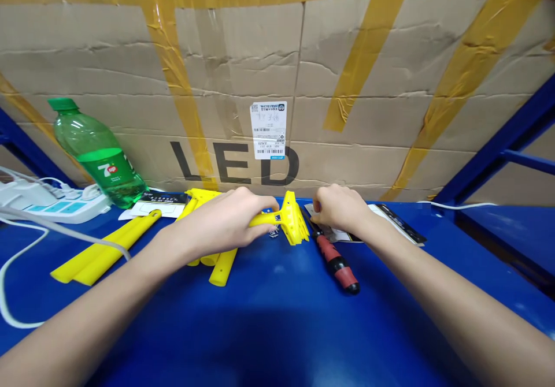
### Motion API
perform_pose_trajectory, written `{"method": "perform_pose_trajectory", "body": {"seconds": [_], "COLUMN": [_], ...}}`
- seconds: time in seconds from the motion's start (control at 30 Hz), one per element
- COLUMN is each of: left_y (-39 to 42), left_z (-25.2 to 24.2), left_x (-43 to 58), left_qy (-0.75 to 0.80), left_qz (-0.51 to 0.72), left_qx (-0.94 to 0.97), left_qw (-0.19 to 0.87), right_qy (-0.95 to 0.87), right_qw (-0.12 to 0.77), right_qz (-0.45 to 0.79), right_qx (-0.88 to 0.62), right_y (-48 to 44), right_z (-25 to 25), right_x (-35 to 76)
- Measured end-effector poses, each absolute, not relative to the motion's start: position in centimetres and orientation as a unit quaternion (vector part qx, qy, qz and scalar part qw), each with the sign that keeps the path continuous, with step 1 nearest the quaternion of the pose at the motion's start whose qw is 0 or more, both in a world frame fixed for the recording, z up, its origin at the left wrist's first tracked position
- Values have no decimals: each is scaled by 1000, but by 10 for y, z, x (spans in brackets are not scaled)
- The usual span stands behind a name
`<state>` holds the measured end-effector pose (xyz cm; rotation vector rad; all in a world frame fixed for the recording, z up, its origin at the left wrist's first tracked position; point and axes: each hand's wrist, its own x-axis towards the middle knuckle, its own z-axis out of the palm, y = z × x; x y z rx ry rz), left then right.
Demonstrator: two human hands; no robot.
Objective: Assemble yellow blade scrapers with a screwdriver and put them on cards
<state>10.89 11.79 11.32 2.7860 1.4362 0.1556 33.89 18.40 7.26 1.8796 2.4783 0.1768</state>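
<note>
My left hand pinches the short neck of a yellow plastic scraper head, whose wide end points right. Just below its neck lies a small cluster of metal screws on the blue surface. To the right, my right hand is closed, fingertips curled down over the packaging; whatever is in them is hidden. Right beside those fingers rests a screwdriver with a red and black handle, its handle end toward me. Behind and under my left forearm are several yellow parts, among them a tube handle.
Two yellow tubes lie at the left near a black-and-white package card. A green soda bottle and a white power strip with cables stand behind. Another card lies right. A large taped carton closes off the back.
</note>
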Motion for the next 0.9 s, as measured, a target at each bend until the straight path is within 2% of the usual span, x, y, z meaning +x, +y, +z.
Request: {"method": "perform_pose_trajectory", "body": {"seconds": [0.43, 0.6, 0.67, 0.73, 0.8, 0.9], "left_y": [120, 121, 122, 121, 119, 111], "left_z": [108, 107, 107, 105, 101, 90], "left_x": [109, 109, 108, 106, 104, 99], "left_qy": [474, 473, 473, 468, 449, 405], "left_qz": [33, 36, 30, 28, 38, 68], "left_qx": [880, 880, 880, 883, 892, 911], "left_qw": [18, 22, 27, 32, 37, 43], "right_qy": [783, 772, 767, 746, 683, 570], "right_qw": [-14, -52, -112, -258, -364, -421], "right_qz": [31, 54, 36, -83, -281, -499], "right_qx": [621, 631, 631, 608, 568, 498], "right_y": [183, 174, 165, 152, 137, 117], "right_z": [73, 82, 87, 91, 90, 78], "right_x": [345, 348, 350, 354, 357, 358]}}
